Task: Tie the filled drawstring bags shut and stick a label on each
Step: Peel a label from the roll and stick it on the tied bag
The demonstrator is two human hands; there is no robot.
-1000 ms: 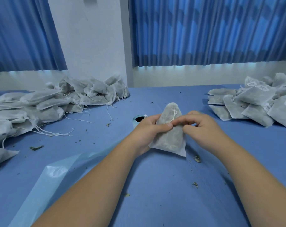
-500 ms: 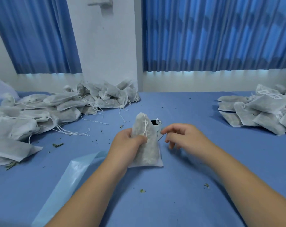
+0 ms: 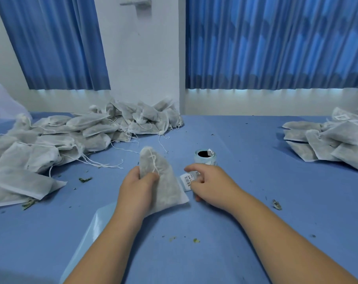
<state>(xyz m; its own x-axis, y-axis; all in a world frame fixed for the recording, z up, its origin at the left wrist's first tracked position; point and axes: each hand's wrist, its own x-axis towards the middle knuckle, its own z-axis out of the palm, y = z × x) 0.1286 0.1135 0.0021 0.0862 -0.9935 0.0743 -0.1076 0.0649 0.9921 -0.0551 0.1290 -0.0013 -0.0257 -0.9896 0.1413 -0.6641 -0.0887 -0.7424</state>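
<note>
Head view: label roll (image 3: 205, 157) sits between bag piles (image 3: 51, 144).

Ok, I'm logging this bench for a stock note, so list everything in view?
bag: one, grey-white, centre of the table
left pile: many bags, grey-white, table's left, strings loose
right pile: many bags, grey-white, table's right, some labelled
label: one, white with barcode, right of the bag
roll: one, pale blue, behind the label
strip: one, pale blue, by the left forearm
leaf bits: scattered, green, on the table
table: one, blue
curtains: two, blue, behind
left hand: grips the bag
right hand: fingers pinch the label
</note>
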